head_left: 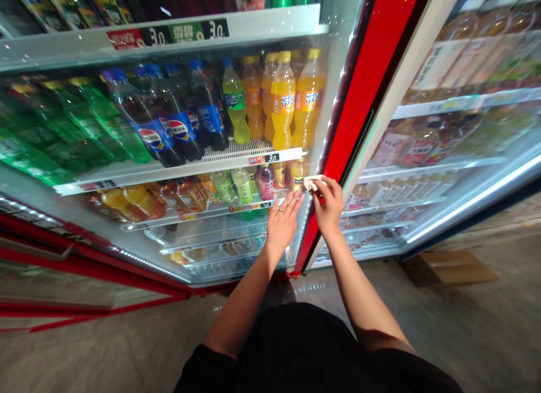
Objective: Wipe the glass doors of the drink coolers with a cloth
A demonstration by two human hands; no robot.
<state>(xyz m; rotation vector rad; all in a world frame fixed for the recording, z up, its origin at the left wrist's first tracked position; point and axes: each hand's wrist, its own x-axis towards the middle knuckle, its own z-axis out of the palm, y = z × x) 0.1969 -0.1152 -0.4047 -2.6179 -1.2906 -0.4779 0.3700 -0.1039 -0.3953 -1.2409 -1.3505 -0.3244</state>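
My left hand [282,223] lies flat with spread fingers on the glass door [215,235] of a drinks cooler, holding nothing. My right hand [328,206] pinches a folded white cloth or tissue [313,182] against the glass, close to the red door frame [367,89]. Behind the glass, right above my hands, stand orange Fanta bottles [283,100]. Pepsi bottles [169,123] and green bottles [88,123] lie further left on the same shelf, and smaller bottles [236,187] fill the shelf below.
A second glass door [465,156] with bottled drinks stands to the right of the red frame. Another red-framed door [76,269] sits low at left. A cardboard sheet [448,268] lies on the stone floor [473,331] at right. My dark clothing fills the bottom.
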